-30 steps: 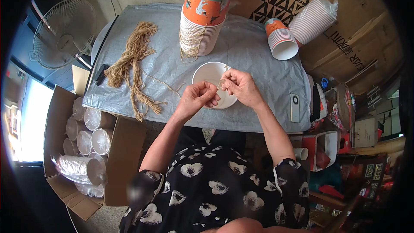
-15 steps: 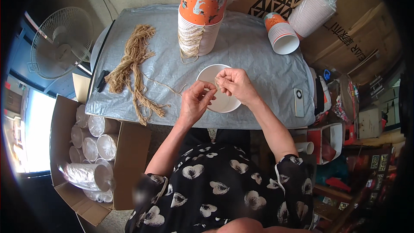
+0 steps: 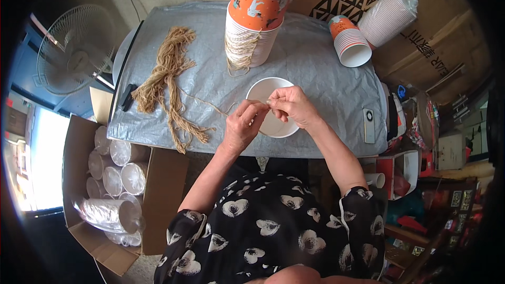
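My left hand (image 3: 245,125) and my right hand (image 3: 294,107) meet fingertip to fingertip over an open white paper tub (image 3: 279,127). Both are pinched closed on a thin string, of which only a little shows between the fingers. A bundle of tan twine (image 3: 163,76) lies to the left, and a loose strand (image 3: 202,102) runs from it toward my left hand. Behind the tub rises a tall upside-down stack of paper tubs (image 3: 263,8), orange and green at the top. Several looped strings (image 3: 243,47) hang down its side.
A black object (image 3: 127,97) lies at the table's left edge, a silver rectangular object (image 3: 369,125) at its right. More tubs (image 3: 352,52) lie at the back right beside a wrapped stack (image 3: 388,18). An open carton (image 3: 165,194) of wrapped tubs stands lower left; a fan (image 3: 76,50) is beyond.
The view has shifted slightly, so table items sit a little farther right. My hands stay over the tub, and their fingertips have come closer together on the string.
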A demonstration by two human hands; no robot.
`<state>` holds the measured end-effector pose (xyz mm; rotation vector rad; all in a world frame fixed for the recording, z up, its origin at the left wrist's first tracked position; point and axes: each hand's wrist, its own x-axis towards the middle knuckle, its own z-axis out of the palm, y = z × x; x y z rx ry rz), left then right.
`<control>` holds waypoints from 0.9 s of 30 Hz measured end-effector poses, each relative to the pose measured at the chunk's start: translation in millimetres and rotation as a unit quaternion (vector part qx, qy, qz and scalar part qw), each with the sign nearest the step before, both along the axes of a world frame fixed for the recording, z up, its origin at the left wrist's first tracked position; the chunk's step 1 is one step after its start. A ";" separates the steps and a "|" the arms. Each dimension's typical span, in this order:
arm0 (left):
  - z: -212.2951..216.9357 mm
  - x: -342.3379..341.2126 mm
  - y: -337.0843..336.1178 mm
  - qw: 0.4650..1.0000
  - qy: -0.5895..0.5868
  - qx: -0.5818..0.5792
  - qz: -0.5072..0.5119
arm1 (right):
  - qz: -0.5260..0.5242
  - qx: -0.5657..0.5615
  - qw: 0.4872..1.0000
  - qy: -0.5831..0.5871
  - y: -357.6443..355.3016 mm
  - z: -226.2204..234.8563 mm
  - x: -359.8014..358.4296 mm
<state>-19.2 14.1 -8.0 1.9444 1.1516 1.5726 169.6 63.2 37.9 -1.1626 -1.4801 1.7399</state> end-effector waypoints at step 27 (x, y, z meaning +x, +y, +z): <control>14.1 20.7 -21.8 0.835 -0.327 -0.409 -0.169 | -0.212 0.502 0.822 -0.163 -82.4 -21.5 10.7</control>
